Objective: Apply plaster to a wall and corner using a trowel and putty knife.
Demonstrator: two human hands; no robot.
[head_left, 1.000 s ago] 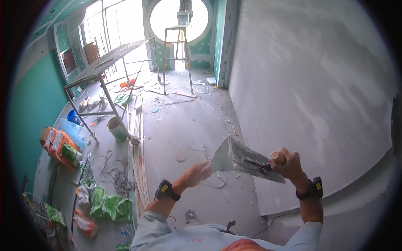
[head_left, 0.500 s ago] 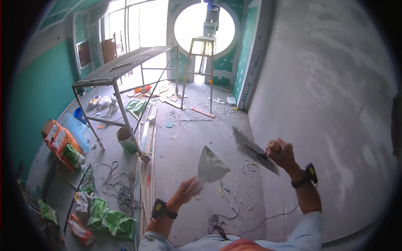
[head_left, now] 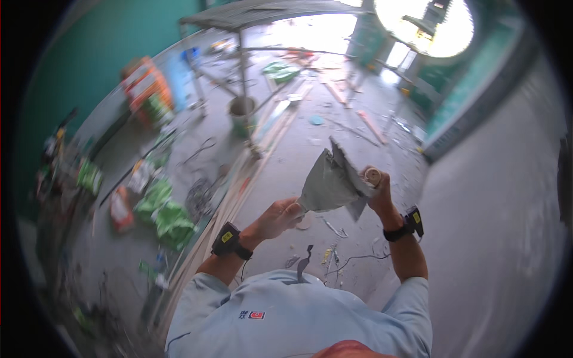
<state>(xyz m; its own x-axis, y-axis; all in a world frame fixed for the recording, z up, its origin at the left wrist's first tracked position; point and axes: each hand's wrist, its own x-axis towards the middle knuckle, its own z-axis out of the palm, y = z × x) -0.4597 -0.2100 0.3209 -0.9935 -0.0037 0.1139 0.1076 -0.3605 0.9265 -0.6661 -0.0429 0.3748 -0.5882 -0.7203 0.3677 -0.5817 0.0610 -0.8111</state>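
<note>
The left grip (head_left: pixel 278 219) clenches a scraper (head_left: pixel 323 185) jutting rightward, the right grip (head_left: pixel 380 191) a trowel (head_left: pixel 352 173) extending leftward.

Building clutter covers the floor (head_left: pixel 283 158) beneath a metal scaffold (head_left: pixel 274 13), between a green wall (head_left: pixel 110 39) and a bright round opening (head_left: pixel 458 30).
A pale bucket (head_left: pixel 243 122) stands by a scaffold leg, beside long thin strips (head_left: pixel 230 197) running toward the lower left; left of these lie a tangled dark cable (head_left: pixel 204 196), crumpled green bags (head_left: pixel 173 224) and a red-and-white bag (head_left: pixel 121 210), with orange-and-white packages (head_left: pixel 143 83) near the wall, while farther off are another green bag (head_left: pixel 280 71), a small teal disc (head_left: pixel 316 120) and a reddish board (head_left: pixel 372 127), all somewhat blurred.
</note>
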